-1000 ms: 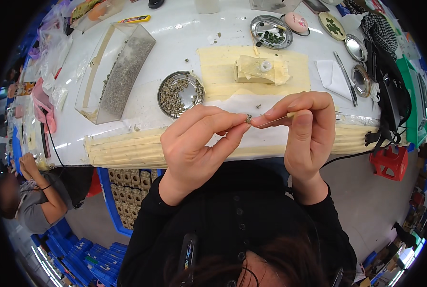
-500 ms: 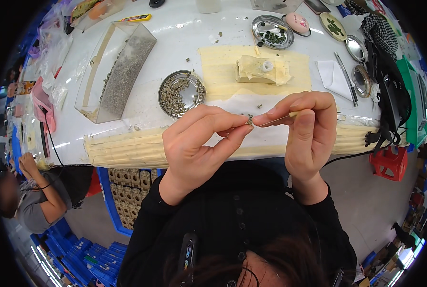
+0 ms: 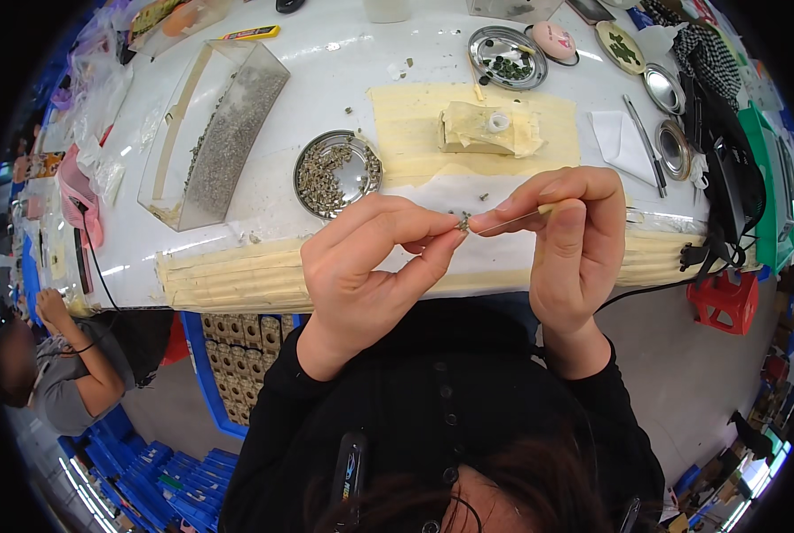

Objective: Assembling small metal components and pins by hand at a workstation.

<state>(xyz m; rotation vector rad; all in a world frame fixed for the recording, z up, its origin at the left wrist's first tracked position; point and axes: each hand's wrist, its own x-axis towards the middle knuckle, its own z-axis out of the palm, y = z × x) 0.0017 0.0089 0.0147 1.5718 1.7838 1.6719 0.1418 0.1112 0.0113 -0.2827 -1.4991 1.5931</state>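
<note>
Some left fingers point(image 3: 414, 220) are pinching a tiny piece point(image 3: 464, 223), right fingers point(image 3: 567, 233) are gripping a thin pin point(image 3: 512, 221), and pushing too hard may be risking a poke.

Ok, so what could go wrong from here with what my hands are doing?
The tiny metal part pinched in your left hand could slip; a similar loose piece lies on the white paper nearby, so they might get mixed up. The thin needle-like rod in your right hand runs toward your left hand and might prick it. The open metal dish sits close beyond your left hand, so a knock could scatter its pieces.
</note>
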